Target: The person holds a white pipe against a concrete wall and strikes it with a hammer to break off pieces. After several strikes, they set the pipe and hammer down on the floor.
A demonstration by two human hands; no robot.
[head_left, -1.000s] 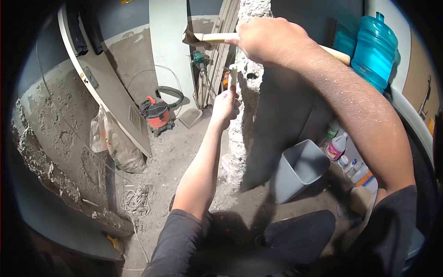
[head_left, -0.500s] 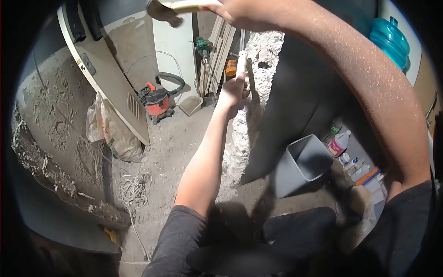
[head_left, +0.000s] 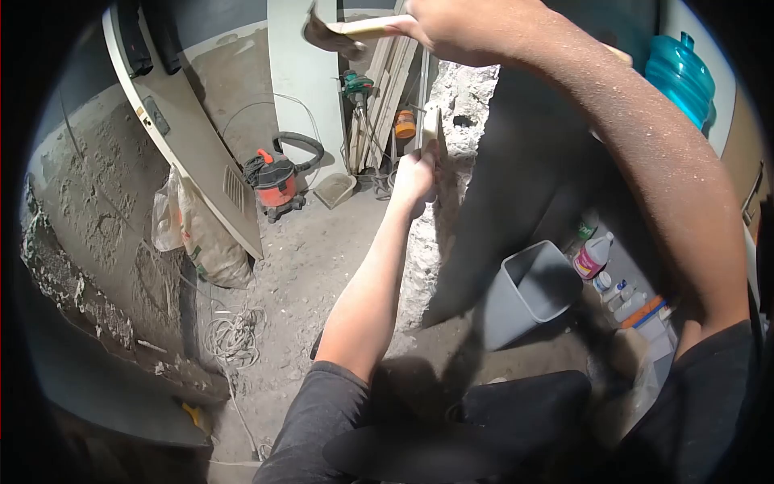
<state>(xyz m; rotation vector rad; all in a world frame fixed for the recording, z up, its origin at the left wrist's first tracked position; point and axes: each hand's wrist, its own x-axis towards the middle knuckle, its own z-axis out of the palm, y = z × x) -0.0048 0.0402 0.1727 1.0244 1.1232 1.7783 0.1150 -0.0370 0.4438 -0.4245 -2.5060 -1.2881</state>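
My right hand [head_left: 455, 28], at the top, is wrapped round the wooden handle of a hammer [head_left: 334, 36], whose dark head points to the left. Below it, my left hand [head_left: 418, 179] is closed round a pale-handled tool [head_left: 430, 121] held upright against the rough broken edge of the wall [head_left: 466, 101]. The lower end of that tool is hidden by my fingers. Hammer head and tool stand apart. A dark hole shows in the broken edge just right of the tool.
A grey bin [head_left: 516, 302] stands at the wall's right, beside several bottles [head_left: 594, 254]. A red-black vacuum [head_left: 276, 185], a dustpan [head_left: 334, 189], a leaning door panel [head_left: 189, 137], a sack [head_left: 211, 242] and coiled cable [head_left: 232, 335] are on the left.
The hammer in my right hand has moved right and slightly down. My left hand and its tool have shifted slightly right and down along the wall edge.
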